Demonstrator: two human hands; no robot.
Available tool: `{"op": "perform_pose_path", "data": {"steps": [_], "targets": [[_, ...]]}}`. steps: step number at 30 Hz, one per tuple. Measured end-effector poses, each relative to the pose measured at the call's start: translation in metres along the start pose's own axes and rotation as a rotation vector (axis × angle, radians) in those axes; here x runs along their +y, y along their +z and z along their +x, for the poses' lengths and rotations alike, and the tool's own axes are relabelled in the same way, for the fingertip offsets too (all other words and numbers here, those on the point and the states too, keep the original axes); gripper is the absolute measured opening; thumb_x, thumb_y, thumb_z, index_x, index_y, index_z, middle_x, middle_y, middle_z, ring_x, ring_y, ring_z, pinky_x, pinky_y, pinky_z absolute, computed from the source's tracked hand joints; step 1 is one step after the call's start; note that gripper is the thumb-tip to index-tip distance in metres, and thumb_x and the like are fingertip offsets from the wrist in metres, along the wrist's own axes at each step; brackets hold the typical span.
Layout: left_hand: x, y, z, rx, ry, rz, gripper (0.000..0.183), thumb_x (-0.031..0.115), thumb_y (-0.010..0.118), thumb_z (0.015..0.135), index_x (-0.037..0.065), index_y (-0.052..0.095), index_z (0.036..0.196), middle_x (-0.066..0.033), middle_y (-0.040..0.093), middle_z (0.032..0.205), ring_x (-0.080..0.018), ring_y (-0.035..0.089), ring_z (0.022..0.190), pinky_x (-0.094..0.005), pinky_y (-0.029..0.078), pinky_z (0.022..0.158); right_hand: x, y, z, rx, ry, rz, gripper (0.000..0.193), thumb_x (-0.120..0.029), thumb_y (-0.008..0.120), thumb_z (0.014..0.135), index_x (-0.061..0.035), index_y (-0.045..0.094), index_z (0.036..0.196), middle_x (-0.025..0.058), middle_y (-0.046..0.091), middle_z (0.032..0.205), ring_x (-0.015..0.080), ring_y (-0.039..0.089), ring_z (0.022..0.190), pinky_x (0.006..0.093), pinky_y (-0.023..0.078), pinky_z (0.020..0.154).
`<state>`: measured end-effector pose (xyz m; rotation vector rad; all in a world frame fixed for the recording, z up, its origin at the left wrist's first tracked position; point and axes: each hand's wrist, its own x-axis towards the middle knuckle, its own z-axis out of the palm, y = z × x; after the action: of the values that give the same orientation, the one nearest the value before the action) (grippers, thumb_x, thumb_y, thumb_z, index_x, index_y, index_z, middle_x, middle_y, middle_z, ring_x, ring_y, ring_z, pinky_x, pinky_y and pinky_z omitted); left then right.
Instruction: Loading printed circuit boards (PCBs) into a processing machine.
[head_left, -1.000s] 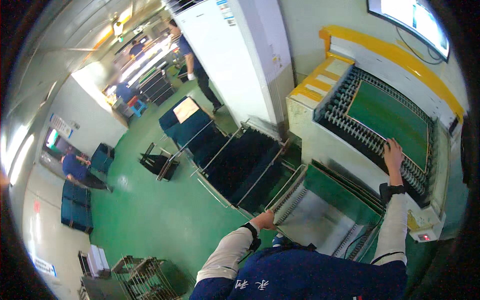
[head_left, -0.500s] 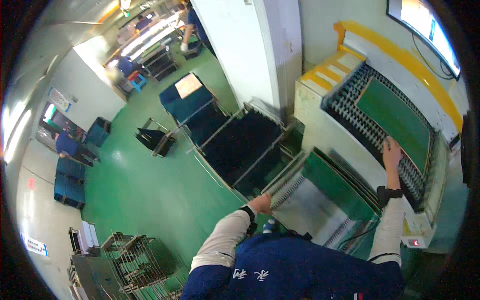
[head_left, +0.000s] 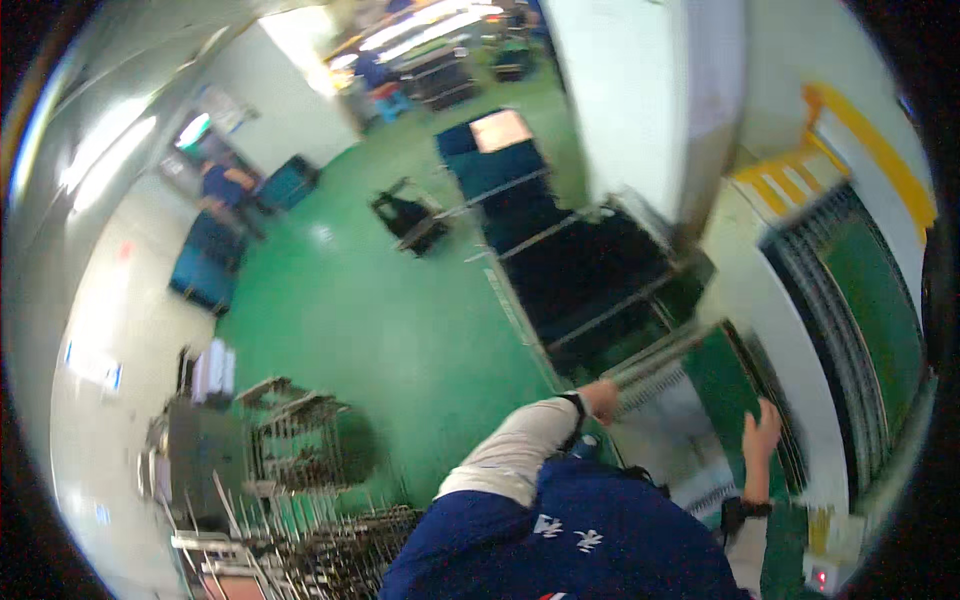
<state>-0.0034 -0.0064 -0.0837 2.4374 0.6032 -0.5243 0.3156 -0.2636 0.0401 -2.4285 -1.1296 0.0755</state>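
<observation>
Right hand (head_left: 762,432) has come off the roller conveyor (head_left: 825,280) down to the green board (head_left: 720,378) in the metal rack (head_left: 665,425); green panel (head_left: 877,290) still on the conveyor, so handling now sits at the rack. Left hand (head_left: 602,400) stays at rack edge. Blur: can't tell if either hand's fingers pinch anything

Board (head_left: 716,375) in rack (head_left: 668,425), rollers (head_left: 820,300) at right
</observation>
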Motion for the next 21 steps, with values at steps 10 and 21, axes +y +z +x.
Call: {"op": "perform_pose_path", "data": {"steps": [10,21], "targets": [[-0.003,0.023,0.024,-0.029,-0.109,0.064,0.054,0.045,0.08,0.061,0.006,0.07,0.097,-0.0209,0.059,0.107,-0.0326,0.06,0.1,-0.0407,0.05,0.083,0.001,0.026,-0.021,-0.035,-0.016,-0.228,0.061,-0.008,0.065,0.077,-0.0078,0.041,0.134,0.0081,0.034,0.144,0.0309,0.033,0.131,0.0471,0.028,0.106],[-0.007,0.023,0.023,-0.084,-0.02,0.159,0.053,0.032,0.078,0.066,-0.003,0.062,0.102,-0.0233,0.055,0.111,-0.0327,0.06,0.095,-0.0446,0.052,0.076,-0.023,0.014,-0.01,-0.015,0.031,-0.182,0.054,-0.006,0.065,0.076,-0.0091,0.046,0.126,0.0129,0.05,0.122,0.0346,0.046,0.115,0.0461,0.038,0.095]]}}
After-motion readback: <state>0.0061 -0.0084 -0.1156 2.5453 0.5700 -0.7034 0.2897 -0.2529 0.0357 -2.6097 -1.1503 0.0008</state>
